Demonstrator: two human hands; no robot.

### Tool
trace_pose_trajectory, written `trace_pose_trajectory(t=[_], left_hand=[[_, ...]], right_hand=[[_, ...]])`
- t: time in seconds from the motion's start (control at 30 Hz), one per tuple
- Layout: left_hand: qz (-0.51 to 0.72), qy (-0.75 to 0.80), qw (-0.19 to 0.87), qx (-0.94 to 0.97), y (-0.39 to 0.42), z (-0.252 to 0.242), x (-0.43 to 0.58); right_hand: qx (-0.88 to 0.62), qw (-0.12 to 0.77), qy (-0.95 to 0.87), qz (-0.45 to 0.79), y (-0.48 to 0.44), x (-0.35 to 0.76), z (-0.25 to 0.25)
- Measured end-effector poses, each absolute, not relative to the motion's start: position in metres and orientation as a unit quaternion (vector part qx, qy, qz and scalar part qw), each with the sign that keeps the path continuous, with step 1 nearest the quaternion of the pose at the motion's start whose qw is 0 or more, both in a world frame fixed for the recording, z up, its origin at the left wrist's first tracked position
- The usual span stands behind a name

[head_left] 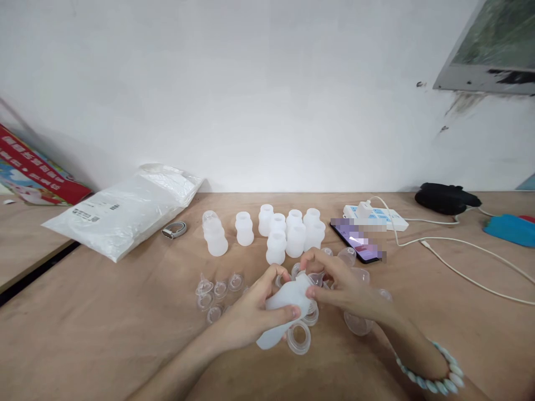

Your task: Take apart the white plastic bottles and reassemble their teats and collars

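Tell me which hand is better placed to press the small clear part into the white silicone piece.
The right hand, probably. Its fingertips already pinch the small clear part at the opening of the white silicone piece. The left hand is wrapped around that piece, steadying it.

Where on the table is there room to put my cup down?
The bare wood in front of the plastic bag, left of the left hand, is free. So is the near right corner below the white cable. Around the white bottles and clear pieces it is crowded.
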State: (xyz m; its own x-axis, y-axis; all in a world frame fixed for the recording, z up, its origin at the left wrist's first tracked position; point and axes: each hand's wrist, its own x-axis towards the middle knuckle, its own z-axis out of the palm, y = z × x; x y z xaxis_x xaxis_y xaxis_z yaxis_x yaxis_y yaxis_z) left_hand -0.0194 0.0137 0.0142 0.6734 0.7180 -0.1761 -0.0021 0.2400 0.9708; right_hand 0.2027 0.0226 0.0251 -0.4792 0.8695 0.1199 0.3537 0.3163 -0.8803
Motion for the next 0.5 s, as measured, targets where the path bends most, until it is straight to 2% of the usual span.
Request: trace_pose_trajectory(t=[0.23, 0.3, 0.37, 0.5], left_hand=[[0.195, 0.254, 0.797, 0.512, 0.017, 0.016, -0.023], [0.204, 0.268, 0.767, 0.546, 0.015, 0.016, -0.022], [0.236, 0.329, 0.661, 0.632, 0.011, 0.016, -0.021], [0.232, 0.439, 0.356, 0.792, 0.005, 0.014, -0.016]], right_hand=[[-0.324, 0.339, -0.791, 0.393, 0.025, 0.203, 0.022], [-0.354, 0.35, -0.769, 0.4, 0.025, 0.199, 0.018], [-0.412, 0.363, -0.729, 0.408, 0.025, 0.192, 0.013], [-0.499, 0.386, -0.66, 0.407, 0.026, 0.178, 0.004]])
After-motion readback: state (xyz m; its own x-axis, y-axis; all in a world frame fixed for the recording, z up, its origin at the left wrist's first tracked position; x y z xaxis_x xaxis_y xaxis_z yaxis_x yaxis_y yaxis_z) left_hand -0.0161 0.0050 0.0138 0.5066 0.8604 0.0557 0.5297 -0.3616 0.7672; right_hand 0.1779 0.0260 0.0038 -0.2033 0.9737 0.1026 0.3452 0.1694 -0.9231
